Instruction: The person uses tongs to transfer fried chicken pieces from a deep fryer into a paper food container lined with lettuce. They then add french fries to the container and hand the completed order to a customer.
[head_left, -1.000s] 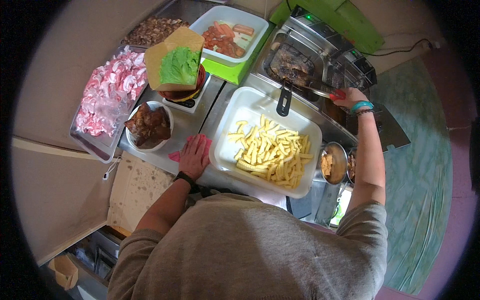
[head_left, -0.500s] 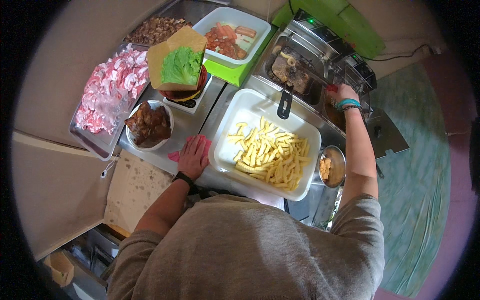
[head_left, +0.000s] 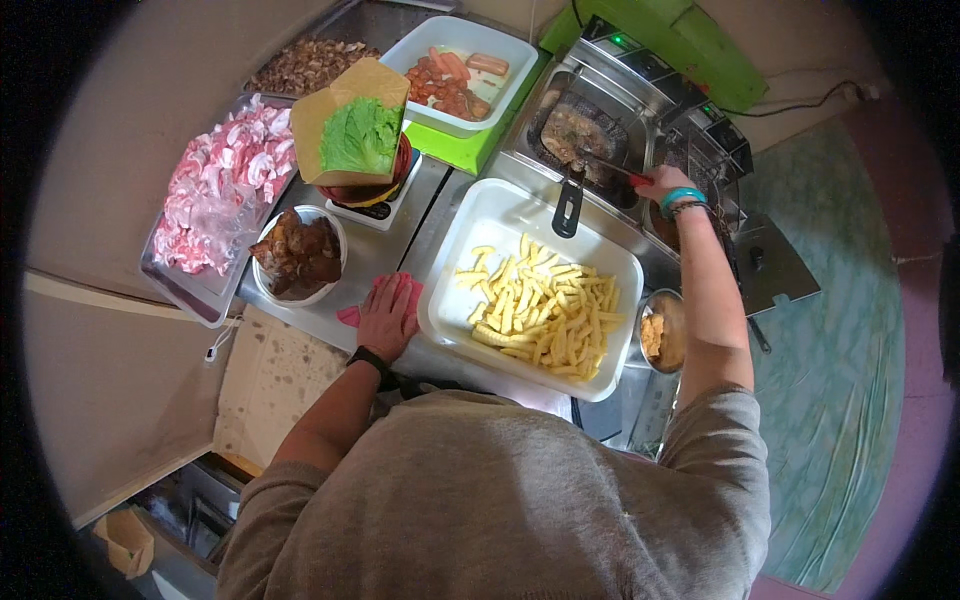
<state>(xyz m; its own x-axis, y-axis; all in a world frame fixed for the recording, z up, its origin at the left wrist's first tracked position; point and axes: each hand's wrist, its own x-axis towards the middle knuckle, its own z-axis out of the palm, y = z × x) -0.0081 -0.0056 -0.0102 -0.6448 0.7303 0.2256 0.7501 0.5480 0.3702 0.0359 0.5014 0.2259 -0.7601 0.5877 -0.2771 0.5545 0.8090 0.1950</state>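
Note:
My left hand [head_left: 384, 318] lies flat with fingers stretched on a pink cloth [head_left: 413, 291], on the steel counter beside a white tub of fries [head_left: 545, 310]. Out over the fryer [head_left: 640, 215], my right hand [head_left: 668, 185] is closed round the red handle of what look like metal tongs [head_left: 612, 166]. Their far end reaches into a fryer basket [head_left: 612, 128], touching or close to the browned food [head_left: 572, 138] there. The basket's black handle [head_left: 567, 208] points back over the tub's rim.
Left of the cloth stand a white bowl of browned meat [head_left: 299, 250] and a metal tray of raw sliced meat [head_left: 222, 190]. Behind are a paper box with lettuce [head_left: 361, 135] and a tub of sausages [head_left: 460, 75]. A steel bowl [head_left: 664, 330] sits right of the fries.
My right hand has moved left, and the tongs' end has gone lower into the basket. The light ring-like piece seen above the food no longer shows. My left hand stays put.

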